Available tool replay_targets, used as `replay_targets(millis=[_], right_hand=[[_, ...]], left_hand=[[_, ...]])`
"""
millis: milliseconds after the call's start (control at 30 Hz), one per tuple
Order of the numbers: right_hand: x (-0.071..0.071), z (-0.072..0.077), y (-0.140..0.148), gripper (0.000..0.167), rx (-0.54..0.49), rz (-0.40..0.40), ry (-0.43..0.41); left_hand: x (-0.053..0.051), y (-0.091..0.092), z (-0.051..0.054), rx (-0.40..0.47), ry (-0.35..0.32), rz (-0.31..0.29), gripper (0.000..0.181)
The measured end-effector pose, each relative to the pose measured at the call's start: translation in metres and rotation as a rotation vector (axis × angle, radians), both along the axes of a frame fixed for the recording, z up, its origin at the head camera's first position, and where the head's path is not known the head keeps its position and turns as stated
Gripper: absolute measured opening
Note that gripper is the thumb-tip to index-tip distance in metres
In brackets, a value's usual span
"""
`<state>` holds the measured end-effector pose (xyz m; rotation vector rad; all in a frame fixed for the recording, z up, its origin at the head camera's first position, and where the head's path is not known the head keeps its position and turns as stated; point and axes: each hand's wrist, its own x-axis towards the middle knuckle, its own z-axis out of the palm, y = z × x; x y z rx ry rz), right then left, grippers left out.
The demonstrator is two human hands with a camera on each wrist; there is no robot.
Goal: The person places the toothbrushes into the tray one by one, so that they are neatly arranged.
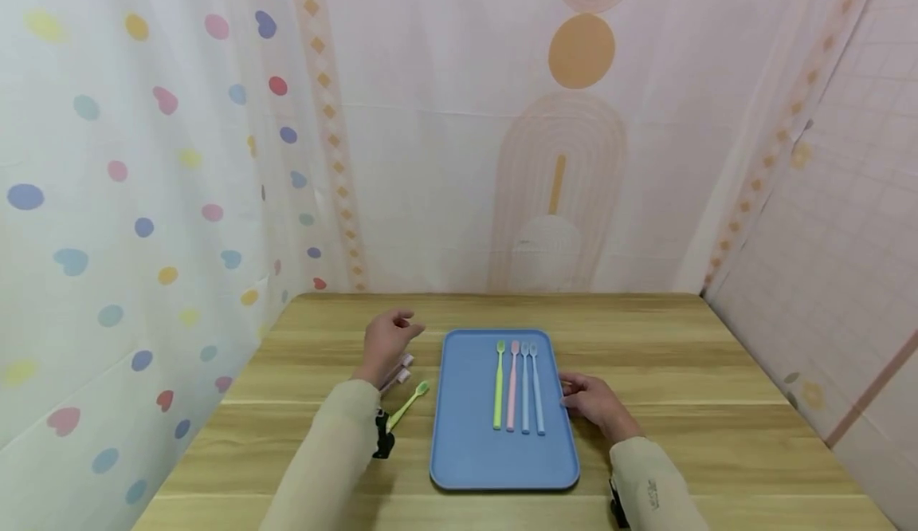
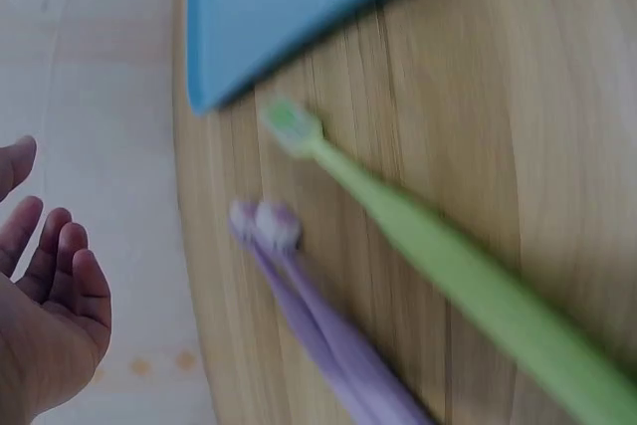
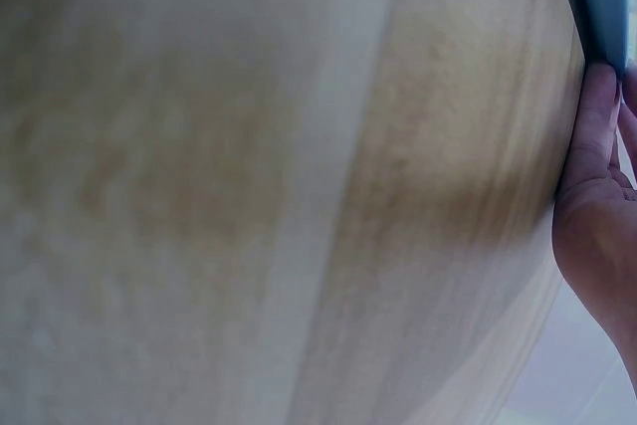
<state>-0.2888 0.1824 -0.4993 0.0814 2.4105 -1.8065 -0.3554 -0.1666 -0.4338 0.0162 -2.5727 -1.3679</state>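
My left hand [image 1: 386,346] is raised over the table left of the tray, its fingers loosely bent with nothing between them. Below it lie two purple toothbrushes [image 2: 333,350] side by side, largely hidden by the hand and sleeve in the head view. A green toothbrush [image 2: 428,236] rests beside them, its head toward the tray. With thumb and fingers, my right hand [image 1: 597,405] holds the right rim of the blue tray [image 1: 466,443]. On the tray a green toothbrush [image 1: 498,387], a pink toothbrush [image 1: 512,387] and two light blue toothbrushes [image 1: 531,387] lie in a row, heads away from me.
The wooden table [image 1: 688,371] reaches back to a patterned curtain [image 1: 430,156], with more curtain at the left and right. Dark straps with small devices sit on both wrists.
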Motion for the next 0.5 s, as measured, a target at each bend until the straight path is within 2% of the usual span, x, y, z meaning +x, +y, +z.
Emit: replay_targets(millis=[300, 500], right_hand=[[-0.002, -0.004, -0.002, 0.049, 0.006, -0.009, 0.004], [-0.002, -0.004, -0.003, 0.049, -0.011, 0.003, 0.008]], left_hand=[[0.002, -0.047, -0.009, -0.068, -0.042, -0.073, 0.040], [0.009, -0.068, -0.017, -0.057, -0.123, -0.102, 0.043]])
